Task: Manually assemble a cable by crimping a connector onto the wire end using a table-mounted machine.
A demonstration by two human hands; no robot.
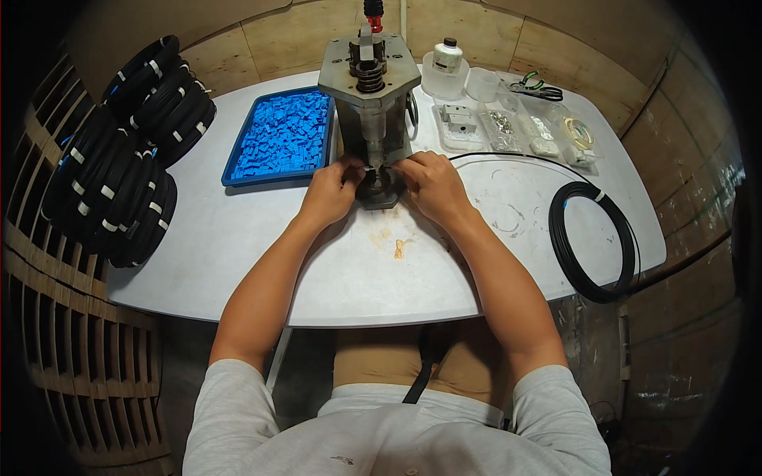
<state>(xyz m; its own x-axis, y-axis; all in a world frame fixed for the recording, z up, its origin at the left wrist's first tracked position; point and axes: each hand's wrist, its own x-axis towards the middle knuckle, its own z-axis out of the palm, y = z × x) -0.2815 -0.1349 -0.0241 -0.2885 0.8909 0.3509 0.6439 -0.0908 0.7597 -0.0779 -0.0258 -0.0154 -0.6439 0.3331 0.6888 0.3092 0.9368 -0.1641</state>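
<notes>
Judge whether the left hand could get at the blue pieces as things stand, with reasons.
Probably yes: the left hand is at the metal press, close to the near right corner of the blue tray. The tray is open on top, and nothing visible stands between the hand and the blue pieces.

Surface: white table (214,274), tan mark (399,249) toward front | Rear centre: metal press (371,119), upright | Left of press: blue tray (266,182) | Left end: stacked black coils (135,210), exact footing hidden | Right rear: clear tub (432,84), translucent cup (482,85), clear parts trays (463,147) | Right front: black cable coil (559,242), overhanging table edge
</notes>
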